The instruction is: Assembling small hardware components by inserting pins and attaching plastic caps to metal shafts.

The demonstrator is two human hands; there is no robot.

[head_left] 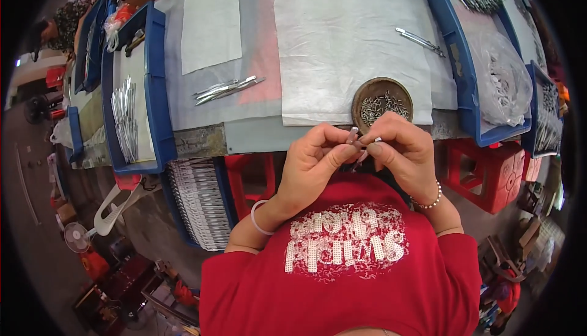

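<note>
Above the hands (361, 152), round dish (361, 93) of small metal pins (382, 105)

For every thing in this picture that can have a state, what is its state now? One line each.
left hand: closed, pinching a small metal part
right hand: closed, fingertips on the same part
round brown dish: upright, holding small metal pieces
blue tray at left: holds a row of metal pieces
clear plastic bag: lying in the right blue tray, crumpled
</note>
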